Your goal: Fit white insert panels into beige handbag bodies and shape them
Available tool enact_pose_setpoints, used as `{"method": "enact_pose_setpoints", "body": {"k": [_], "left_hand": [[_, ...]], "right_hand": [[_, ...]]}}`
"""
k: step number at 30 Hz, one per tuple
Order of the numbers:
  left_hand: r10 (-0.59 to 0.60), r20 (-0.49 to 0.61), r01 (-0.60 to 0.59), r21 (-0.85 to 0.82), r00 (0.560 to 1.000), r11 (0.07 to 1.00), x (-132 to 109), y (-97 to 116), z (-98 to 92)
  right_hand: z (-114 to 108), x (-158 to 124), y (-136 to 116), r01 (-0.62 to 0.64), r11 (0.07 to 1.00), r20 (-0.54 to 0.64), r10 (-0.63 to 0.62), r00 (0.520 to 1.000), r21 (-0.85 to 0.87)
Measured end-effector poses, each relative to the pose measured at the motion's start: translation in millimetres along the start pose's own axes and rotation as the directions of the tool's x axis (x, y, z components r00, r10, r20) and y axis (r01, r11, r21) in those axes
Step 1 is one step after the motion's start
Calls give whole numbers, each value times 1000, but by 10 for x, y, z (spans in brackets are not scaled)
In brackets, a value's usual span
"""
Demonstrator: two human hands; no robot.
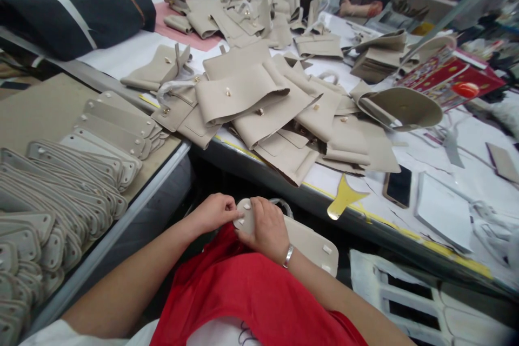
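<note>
My right hand (268, 227) grips the long beige leather-like panel with white tabs (307, 239) above my red cloth apron (263, 287); my left hand (217, 211) pinches its rounded end. Slackening my right grip could let it slide down.

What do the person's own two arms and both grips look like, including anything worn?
The left grip and right grip are ungloved human hands. A white sleeve shows by the left arm; no sleeve shows on the right arm, which wears a shiny silver-coloured bracelet.
</note>
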State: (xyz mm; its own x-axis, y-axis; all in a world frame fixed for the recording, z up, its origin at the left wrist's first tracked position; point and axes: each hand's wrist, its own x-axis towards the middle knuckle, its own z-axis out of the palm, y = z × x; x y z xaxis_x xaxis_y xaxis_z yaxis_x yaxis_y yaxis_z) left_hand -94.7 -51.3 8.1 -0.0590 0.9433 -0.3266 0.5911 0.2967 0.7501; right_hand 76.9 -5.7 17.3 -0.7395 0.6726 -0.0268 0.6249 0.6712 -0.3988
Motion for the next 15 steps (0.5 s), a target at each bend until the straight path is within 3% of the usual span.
{"method": "enact_pose_setpoints", "body": {"k": [15], "left_hand": [[95, -37, -97, -75, 995, 992, -67, -127, 90]], "right_hand": [[0, -56, 25, 61, 998, 12, -61, 998, -21]]}}
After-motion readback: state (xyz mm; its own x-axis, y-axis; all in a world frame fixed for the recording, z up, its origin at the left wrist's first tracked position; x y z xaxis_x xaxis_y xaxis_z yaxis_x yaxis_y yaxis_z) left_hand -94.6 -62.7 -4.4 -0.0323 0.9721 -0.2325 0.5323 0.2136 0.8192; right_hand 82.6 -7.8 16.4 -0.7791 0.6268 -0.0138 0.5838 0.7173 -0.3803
